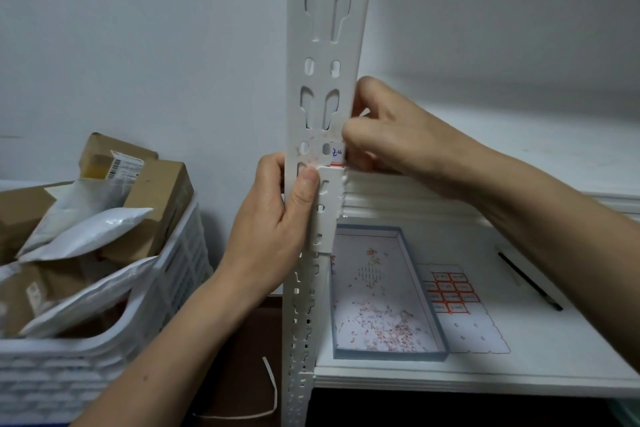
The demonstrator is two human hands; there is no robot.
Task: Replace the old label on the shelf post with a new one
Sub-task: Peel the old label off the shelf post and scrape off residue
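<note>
The label point(336, 157), a small paper sticker with a red band, sits on the front face of the shelf post point(325, 55), just above the shelf. I judge it thin, light and easily torn, so I would take it by a lifted corner and peel slowly. My right hand point(391, 135) pinches its right edge with curled fingers. My left hand point(277, 218) grips the post, thumb flat on the front. The blue handwriting reads something like "20", partly covered. On the label sheet point(452, 291) below, the writing is too small to read.
</note>
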